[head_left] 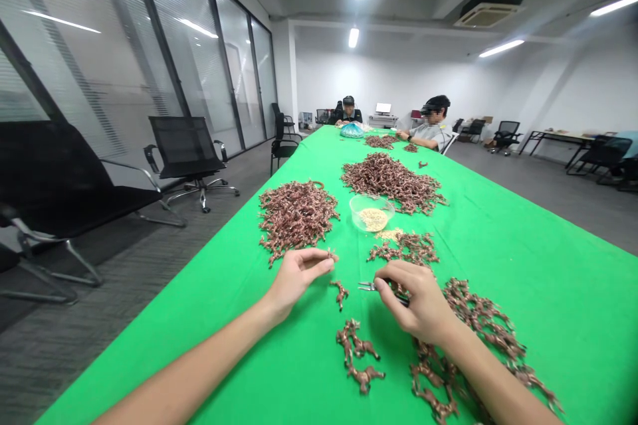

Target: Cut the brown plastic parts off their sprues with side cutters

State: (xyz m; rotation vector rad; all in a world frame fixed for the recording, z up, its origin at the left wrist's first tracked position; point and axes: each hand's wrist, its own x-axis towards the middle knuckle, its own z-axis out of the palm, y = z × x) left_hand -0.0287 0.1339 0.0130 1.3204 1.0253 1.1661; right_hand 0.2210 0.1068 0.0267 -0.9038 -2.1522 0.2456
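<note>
Two bare forearms reach forward from the bottom corners of the view and angle inward. The left forearm (184,372) leads to the left hand (296,282), its fingertips (323,263) and thumb drawn together in a pinch. The right forearm (491,372) leads to the right hand (413,299), curled in a closed grip with the fingers bent downward. The hands are near each other, not touching.

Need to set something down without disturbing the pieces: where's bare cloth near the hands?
Bare green cloth spreads right of the copper-coloured pieces; a smaller patch lies below the left hand. Crowded: around the tweezers in the right hand, the glass bowl, the piles ahead.
</note>
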